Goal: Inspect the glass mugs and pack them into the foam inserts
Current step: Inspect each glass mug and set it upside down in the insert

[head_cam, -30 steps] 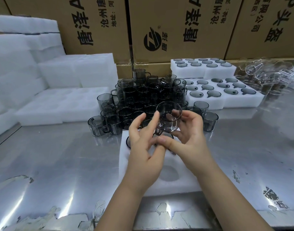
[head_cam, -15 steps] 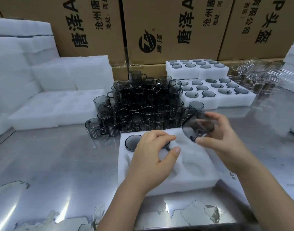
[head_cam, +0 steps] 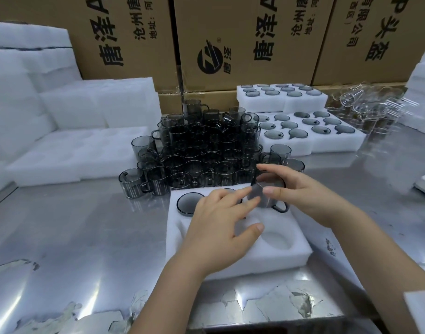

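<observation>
1. The right hand point(head_cam: 305, 198) is clamped on a smoky glass mug point(head_cam: 264, 196), with the thumb across its near side and the fingers curled over its far rim.
2. This glass mug is at the 1 o'clock corner of the foam insert point(head_cam: 295, 251), and its handle points toward 4 o'clock. It is too blurred to tell whether it touches the foam.
3. The left hand point(head_cam: 216, 227) lies spread over the middle of the foam insert, fingers apart and fairly straight, gripping nothing. Its fingertips reach toward the glass mug, but I cannot tell whether they touch it.
4. A packed mug point(head_cam: 189, 203) sits in the pocket at the insert's 11 o'clock corner.
5. An empty pocket point(head_cam: 276, 239) is open at 4 o'clock of the insert.
6. A heap of mugs point(head_cam: 206, 150) stands stacked at 12 o'clock, just beyond the insert.
7. Two filled foam trays point(head_cam: 312, 141) lie at 1 o'clock, with clear glasses point(head_cam: 365, 107) at 2 o'clock.
8. Blank foam sheets point(head_cam: 69, 150) are piled at 10 o'clock.
9. Everything rests on a steel table point(head_cam: 74, 237), which is backed by cardboard boxes point(head_cam: 242, 68).
</observation>
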